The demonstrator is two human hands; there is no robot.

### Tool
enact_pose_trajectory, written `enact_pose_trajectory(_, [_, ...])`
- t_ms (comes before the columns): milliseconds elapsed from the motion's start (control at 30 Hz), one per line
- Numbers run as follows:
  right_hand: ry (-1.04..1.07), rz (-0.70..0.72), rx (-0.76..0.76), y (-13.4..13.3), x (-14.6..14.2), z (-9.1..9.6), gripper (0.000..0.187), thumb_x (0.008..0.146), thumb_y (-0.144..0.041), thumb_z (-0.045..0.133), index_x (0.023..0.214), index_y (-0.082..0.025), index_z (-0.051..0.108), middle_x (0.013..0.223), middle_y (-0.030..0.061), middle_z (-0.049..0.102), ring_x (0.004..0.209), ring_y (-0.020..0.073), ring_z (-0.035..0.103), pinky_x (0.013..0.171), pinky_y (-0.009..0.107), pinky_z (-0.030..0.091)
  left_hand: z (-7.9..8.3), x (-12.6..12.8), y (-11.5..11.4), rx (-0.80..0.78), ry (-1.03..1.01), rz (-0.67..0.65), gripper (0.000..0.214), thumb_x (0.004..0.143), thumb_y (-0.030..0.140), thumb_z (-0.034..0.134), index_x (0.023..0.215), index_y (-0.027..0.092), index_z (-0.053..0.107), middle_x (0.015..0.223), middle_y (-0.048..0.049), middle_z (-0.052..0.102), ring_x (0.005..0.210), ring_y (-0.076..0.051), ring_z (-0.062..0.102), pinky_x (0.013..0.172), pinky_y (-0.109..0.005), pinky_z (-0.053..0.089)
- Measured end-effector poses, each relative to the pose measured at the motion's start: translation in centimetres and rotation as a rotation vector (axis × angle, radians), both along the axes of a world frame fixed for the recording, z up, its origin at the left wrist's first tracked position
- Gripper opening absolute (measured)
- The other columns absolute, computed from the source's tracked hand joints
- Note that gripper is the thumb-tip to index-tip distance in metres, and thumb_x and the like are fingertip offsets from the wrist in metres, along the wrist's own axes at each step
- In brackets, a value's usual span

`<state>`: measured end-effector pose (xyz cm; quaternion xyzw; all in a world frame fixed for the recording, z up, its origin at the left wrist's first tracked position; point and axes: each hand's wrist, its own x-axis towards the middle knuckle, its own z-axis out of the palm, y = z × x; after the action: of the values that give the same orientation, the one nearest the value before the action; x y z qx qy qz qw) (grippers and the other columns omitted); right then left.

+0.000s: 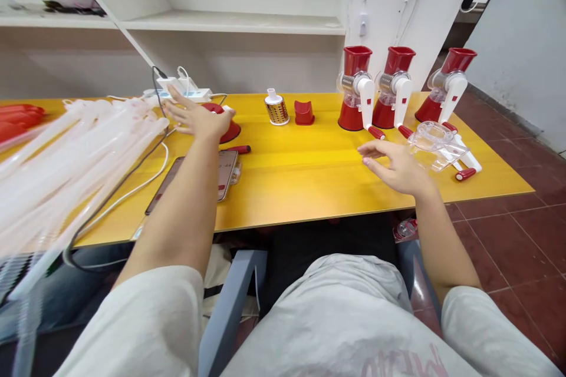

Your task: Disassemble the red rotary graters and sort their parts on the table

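My left hand (pixel 198 115) reaches over the far left of the yellow table with its fingers spread, beside a red grater base (pixel 230 129) that it partly hides. A red-tipped handle (pixel 241 149) lies just below that base. My right hand (pixel 391 165) hovers with fingers stretched out, holding nothing, to the left of a clear plastic grater housing (pixel 435 138). Between the hands, toward the back, stand a grater drum (pixel 276 109) with a white stem and a red pusher (pixel 303 113).
Red-and-white rotary graters (pixel 354 94) stand in a row at the back right. A white crank handle (pixel 469 159) lies near the right end. Phones (pixel 225 174), cables and a power strip (pixel 190 93) are on the left, beside a heap of translucent plastic strips (pixel 79 147).
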<state>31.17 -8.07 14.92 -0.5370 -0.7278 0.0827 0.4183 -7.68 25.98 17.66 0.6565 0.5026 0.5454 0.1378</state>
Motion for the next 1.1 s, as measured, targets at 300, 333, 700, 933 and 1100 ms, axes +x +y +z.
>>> enact_pose_trajectory(300, [-0.086,-0.351,-0.171,3.9,1.7,-5.6,0.1,0.112,-0.053,0.076,0.204,-0.027,0.044,0.219,0.0207,0.026,0.205,0.05,0.021,0.165,0.084,0.019,-3.3,11.5,-2.4,0.324,-0.386,-0.278,0.087,0.115,0.049,0.095,0.187,0.042,0.047,0.204,-0.0029,0.049,0.2,-0.033,0.033,0.164,-0.062,0.03])
enact_pose_trajectory(333, [-0.083,-0.375,-0.215,4.1,1.7,-6.0,0.109,0.112,-0.055,0.077,0.208,-0.028,0.034,0.223,0.0196,0.013,0.208,0.0511,0.01,0.165,0.086,0.014,-4.1,13.6,-3.4,0.295,-0.423,-0.346,0.084,0.115,0.051,0.094,0.184,0.042,0.047,0.202,-0.0065,0.051,0.196,-0.035,0.04,0.162,-0.063,0.036])
enact_pose_trajectory(700, [0.228,-0.289,-0.209,5.7,3.1,-8.1,0.122,0.103,-0.066,0.093,0.207,-0.033,0.038,0.217,0.0211,0.018,0.204,0.052,0.023,0.166,0.082,0.022,-10.5,19.0,-9.2,-0.385,-0.361,-0.599,0.043,0.086,0.006,0.083,0.124,0.025,0.074,0.116,-0.0098,0.081,0.118,-0.031,0.08,0.126,-0.05,0.062])
enact_pose_trajectory(933, [0.418,-0.171,-0.194,5.9,1.5,-7.7,0.105,0.102,-0.052,0.092,0.198,-0.041,0.053,0.202,0.0194,0.041,0.177,0.0462,0.066,0.15,0.075,0.058,-10.6,19.4,-9.3,-0.43,-0.363,-0.586,0.032,0.094,0.007,0.079,0.12,0.025,0.076,0.106,-0.0046,0.078,0.1,-0.027,0.078,0.111,-0.046,0.064])
enact_pose_trajectory(1100, [0.499,-0.161,-0.282,6.0,1.3,-7.4,0.11,0.1,-0.049,0.091,0.2,-0.039,0.045,0.212,0.0202,0.033,0.167,0.0427,0.076,0.145,0.073,0.063,-10.3,20.2,-10.9,-0.455,-0.351,-0.676,0.026,0.096,0.007,0.08,0.116,0.023,0.079,0.106,-0.004,0.081,0.093,-0.023,0.078,0.103,-0.042,0.065])
